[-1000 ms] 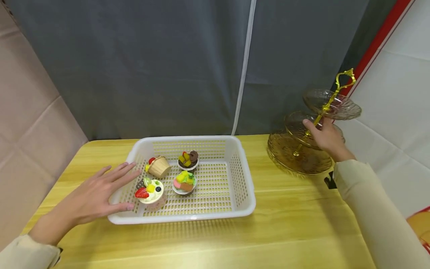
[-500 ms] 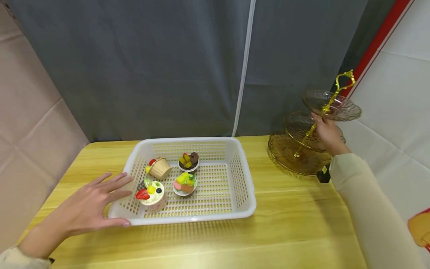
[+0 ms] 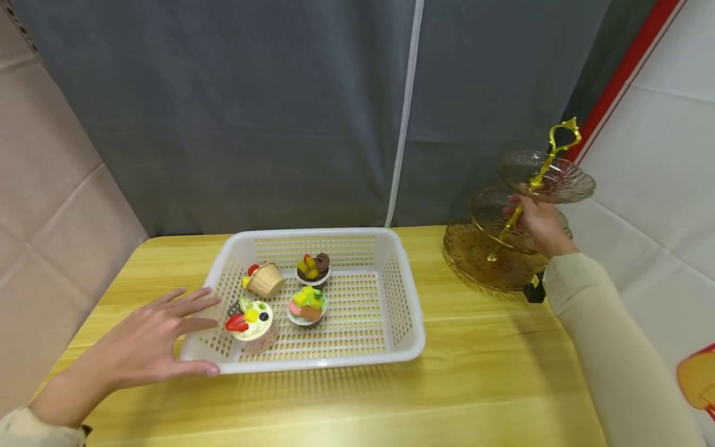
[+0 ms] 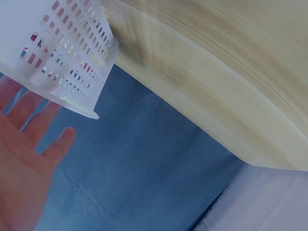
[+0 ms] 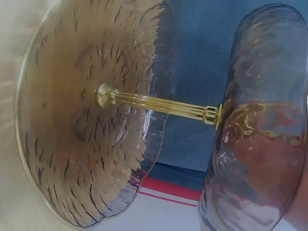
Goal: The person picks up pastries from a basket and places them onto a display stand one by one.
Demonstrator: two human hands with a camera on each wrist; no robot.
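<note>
At the back right stands a three-tier cake stand [image 3: 497, 267] with amber glass plates and a gold stem and handle. My right hand [image 3: 542, 225] grips its stem between the top and middle plates; in the right wrist view that hand shows blurred through the glass middle plate [image 5: 264, 159]. A white perforated basket [image 3: 357, 359] holds a strawberry-topped cupcake [image 3: 254, 323], a tipped cupcake [image 3: 265, 280], a chocolate cupcake [image 3: 314, 269] and a fruit-topped one [image 3: 307, 305]. My left hand [image 3: 148, 341] is spread at the basket's left end, holding nothing; contact with the rim is unclear.
The wooden table [image 3: 346, 410] ends at a dark grey curtain [image 3: 251, 124] behind. A pale wall [image 3: 659, 205] stands close to the cake stand on the right. Part of a red and yellow object [image 3: 698, 379] shows at the right edge.
My right hand's extended thumb has come in around the stem, and the cake stand has shifted slightly left. My left hand has drawn back a little to the left.
</note>
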